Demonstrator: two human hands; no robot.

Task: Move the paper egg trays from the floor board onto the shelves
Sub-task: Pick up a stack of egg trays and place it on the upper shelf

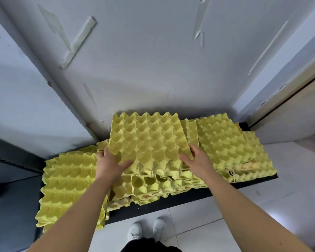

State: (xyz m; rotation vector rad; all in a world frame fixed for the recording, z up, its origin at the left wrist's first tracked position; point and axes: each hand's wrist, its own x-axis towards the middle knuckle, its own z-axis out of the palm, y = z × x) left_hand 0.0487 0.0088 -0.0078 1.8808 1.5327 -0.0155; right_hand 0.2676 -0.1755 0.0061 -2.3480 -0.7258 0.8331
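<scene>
Yellow tray (147, 139), 12 o'clock of both arms. Left grip (113, 164) and right grip (198, 160) hold its near corners, equally close.

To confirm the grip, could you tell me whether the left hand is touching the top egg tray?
Touching: the head view shows the left hand pinching the top egg tray, thumb lying on its near corner.

Egg trays (149, 140) — matt, rough moulded paper; floor tiles (198, 220) perhaps glossy.
</scene>
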